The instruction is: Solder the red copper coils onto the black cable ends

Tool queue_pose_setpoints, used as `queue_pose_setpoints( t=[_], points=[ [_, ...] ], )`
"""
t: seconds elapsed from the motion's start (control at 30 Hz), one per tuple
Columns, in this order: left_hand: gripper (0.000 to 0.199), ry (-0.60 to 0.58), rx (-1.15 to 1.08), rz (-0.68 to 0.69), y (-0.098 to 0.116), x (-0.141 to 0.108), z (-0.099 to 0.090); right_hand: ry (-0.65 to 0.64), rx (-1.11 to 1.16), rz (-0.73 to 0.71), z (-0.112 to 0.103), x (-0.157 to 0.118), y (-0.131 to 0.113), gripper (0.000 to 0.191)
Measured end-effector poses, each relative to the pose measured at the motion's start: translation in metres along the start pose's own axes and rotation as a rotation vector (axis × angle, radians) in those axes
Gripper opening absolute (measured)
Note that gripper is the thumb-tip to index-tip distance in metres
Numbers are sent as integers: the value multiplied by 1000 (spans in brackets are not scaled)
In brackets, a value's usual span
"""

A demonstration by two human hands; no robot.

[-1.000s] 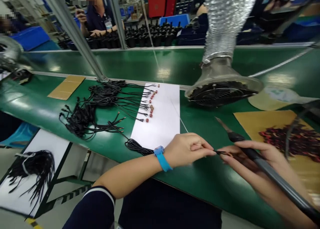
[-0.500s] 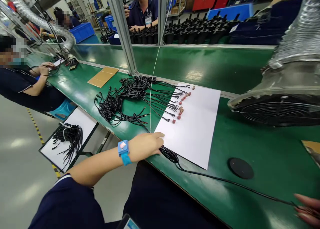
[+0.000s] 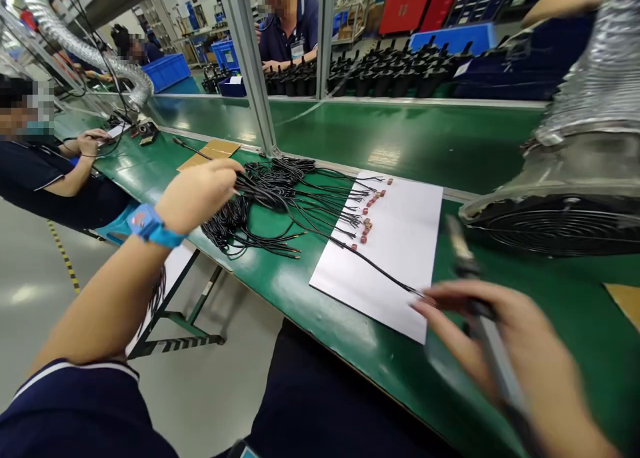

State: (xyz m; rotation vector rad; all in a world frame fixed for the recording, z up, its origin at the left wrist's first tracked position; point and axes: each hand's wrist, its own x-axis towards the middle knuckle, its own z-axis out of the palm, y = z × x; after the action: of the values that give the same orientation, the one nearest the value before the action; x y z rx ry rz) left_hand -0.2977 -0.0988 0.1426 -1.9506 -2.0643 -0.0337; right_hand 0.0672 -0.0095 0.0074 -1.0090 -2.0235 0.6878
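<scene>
My left hand (image 3: 197, 195) is closed around a coiled black cable (image 3: 267, 199), above a pile of black cables (image 3: 225, 228). The held cable runs right across a white sheet (image 3: 407, 228) to my right hand (image 3: 533, 341), whose thumb and fingertips pinch its thin end. A grey-handled soldering iron (image 3: 493, 351), smeared by motion, also lies in my right hand, its tip pointing away from me. Stripped ends of several other cables lie on the sheet, beside small reddish pieces (image 3: 363, 239).
A round fan (image 3: 555, 228) with a silver duct stands at the right. Brown cardboard (image 3: 220, 149) lies behind the cables. A metal post (image 3: 253, 78) rises from the bench's far side. Black parts (image 3: 390, 71) fill the back. One person (image 3: 55, 158) sits at left, another (image 3: 295, 25) across.
My left hand has moved left and up with the coiled cable from the sheet's near edge. My right hand has come in from the lower right, bringing the cable end over the sheet.
</scene>
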Motion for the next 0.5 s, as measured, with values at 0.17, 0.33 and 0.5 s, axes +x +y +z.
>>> queue_pose_setpoints(
  t=[0.17,0.33,0.5],
  points=[
    [25,-136,-83,-186,-33,34,59,-156,3,-202,72,40,-2,20],
    [36,-11,-209,-166,-6,22,95,-195,-75,-229,93,48,10,19],
    [39,248,-421,-238,37,3,96,-156,-154,-272,48,32,2,20]
  ],
)
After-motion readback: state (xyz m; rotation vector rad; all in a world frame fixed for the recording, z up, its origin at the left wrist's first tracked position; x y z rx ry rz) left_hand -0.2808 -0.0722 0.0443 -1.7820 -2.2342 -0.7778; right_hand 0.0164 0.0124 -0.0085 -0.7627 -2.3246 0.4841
